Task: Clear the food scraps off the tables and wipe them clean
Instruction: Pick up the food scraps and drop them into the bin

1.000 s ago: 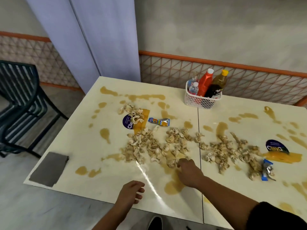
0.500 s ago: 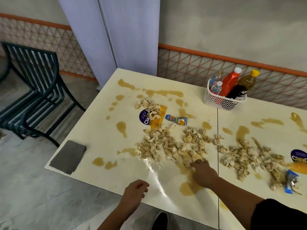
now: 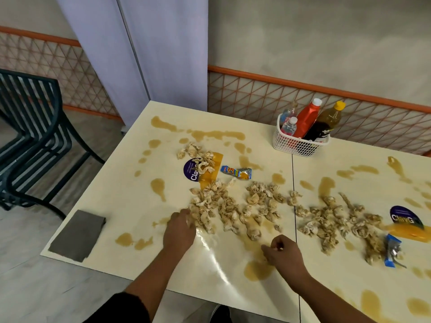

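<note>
Fingers (image 3: 184, 215) of the left hand (image 3: 179, 231), lately idle at the table's (image 3: 116, 206) near edge, now lie together against the left end of the mid-table food scraps (image 3: 224, 206), while the right hand (image 3: 283, 252) has withdrawn with its fingers curled, whether on a crumb I cannot tell: gathering looks barely begun.

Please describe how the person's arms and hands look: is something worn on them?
The left hand and the right hand are bare: no gloves, rings or watch show. Both forearms are uncovered. A black fabric sleeve covers the left upper arm at the bottom edge; the right arm leaves the picture before any sleeve shows.
</note>
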The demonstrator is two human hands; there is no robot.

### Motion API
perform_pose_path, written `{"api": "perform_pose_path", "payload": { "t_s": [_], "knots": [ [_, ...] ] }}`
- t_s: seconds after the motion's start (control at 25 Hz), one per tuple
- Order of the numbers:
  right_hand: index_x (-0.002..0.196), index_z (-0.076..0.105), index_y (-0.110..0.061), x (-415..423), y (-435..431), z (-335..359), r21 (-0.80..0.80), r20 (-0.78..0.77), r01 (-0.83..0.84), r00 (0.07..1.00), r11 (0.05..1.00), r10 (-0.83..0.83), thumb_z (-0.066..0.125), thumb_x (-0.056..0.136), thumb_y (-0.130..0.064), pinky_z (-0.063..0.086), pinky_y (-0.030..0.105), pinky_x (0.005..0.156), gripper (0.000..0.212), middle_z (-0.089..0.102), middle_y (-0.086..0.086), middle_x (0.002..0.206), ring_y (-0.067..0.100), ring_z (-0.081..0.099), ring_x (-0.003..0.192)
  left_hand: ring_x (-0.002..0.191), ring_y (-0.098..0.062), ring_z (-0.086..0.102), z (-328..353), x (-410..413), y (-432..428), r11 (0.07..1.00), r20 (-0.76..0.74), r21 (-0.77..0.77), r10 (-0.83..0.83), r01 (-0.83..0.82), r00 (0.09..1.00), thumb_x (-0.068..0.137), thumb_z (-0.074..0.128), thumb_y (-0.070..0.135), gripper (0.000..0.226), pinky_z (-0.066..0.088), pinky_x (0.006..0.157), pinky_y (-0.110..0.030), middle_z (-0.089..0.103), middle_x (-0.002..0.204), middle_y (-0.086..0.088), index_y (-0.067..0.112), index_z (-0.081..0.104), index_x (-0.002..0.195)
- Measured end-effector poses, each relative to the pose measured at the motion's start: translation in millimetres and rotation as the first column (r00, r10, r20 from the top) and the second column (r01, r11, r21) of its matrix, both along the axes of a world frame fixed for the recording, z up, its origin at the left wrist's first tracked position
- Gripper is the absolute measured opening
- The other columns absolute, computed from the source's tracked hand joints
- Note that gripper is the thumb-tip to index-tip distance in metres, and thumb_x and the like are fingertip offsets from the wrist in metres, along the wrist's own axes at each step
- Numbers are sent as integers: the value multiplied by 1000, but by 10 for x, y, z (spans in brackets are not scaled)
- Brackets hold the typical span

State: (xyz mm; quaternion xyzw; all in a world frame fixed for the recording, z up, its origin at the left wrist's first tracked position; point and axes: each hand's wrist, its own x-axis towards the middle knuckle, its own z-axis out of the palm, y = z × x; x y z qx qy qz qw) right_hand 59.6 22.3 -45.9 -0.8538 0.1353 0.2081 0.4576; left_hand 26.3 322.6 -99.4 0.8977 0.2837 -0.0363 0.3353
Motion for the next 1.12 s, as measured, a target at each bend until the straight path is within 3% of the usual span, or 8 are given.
{"api": "perform_pose_path", "payload": {
  "t_s": [0.12,0.2,0.4,0.52,0.64,0.76,0.92,1.12],
  "knots": [
    [98,59,-3,-161,-87,70,188,-180,174,974,967,-140,71,85,2,50,39,60,18,55,18,78,30,62,59,110,-32,60,-106,297,100,975,-153,152,-138,161,979,87,65,31,49,54,84,-40,61,118,-9,25,51,134],
    [108,61,-2,-223,-156,94,258,-284,257,942,931,-181,67,89,4,51,39,59,21,53,19,82,32,60,61,105,-30,63,-162,356,131,963,-201,173,-169,205,965,88,63,32,33,55,80,-38,67,108,-7,23,60,119],
    [112,65,-1,-338,-289,173,361,-477,460,839,811,-263,58,96,1,47,30,51,17,58,20,87,28,60,60,79,-20,64,-64,262,168,995,43,59,-85,82,995,87,67,22,3,48,69,-30,64,80,3,21,67,89],
    [113,61,3,-337,-321,181,414,-609,611,737,674,-294,59,98,-4,34,20,36,17,56,15,79,19,51,49,78,-11,62,228,151,117,988,201,-155,33,-1,979,85,74,17,8,44,71,-22,66,85,5,22,69,89],
    [111,61,-3,-301,-304,239,428,-723,700,645,571,-248,64,94,-11,27,17,29,19,54,11,73,13,41,43,88,-18,70,507,80,35,832,198,-542,261,-117,945,92,68,16,3,57,79,-33,72,93,-1,15,70,92],
    [110,64,-6,-272,-187,382,474,-690,600,708,645,-151,66,92,-17,24,17,32,22,55,11,79,14,39,47,89,-27,69,686,62,-56,633,120,-759,360,-148,925,97,61,14,14,59,75,-37,70,92,-13,3,67,92],
    [116,68,-24,-288,25,656,458,-353,95,932,884,83,71,91,-27,25,25,44,25,60,10,99,17,42,53,85,-29,68,934,30,-329,528,54,-841,302,-120,952,99,59,26,24,59,78,-44,71,95,-17,4,68,100],
    [134,52,-48,-292,237,883,503,-179,-134,950,854,254,78,85,-45,34,24,45,55,62,2,102,14,41,48,97,-36,71,1022,-88,-940,432,9,-900,148,-57,989,100,55,31,32,55,84,-49,73,105,-19,4,68,109]
  ]
}}
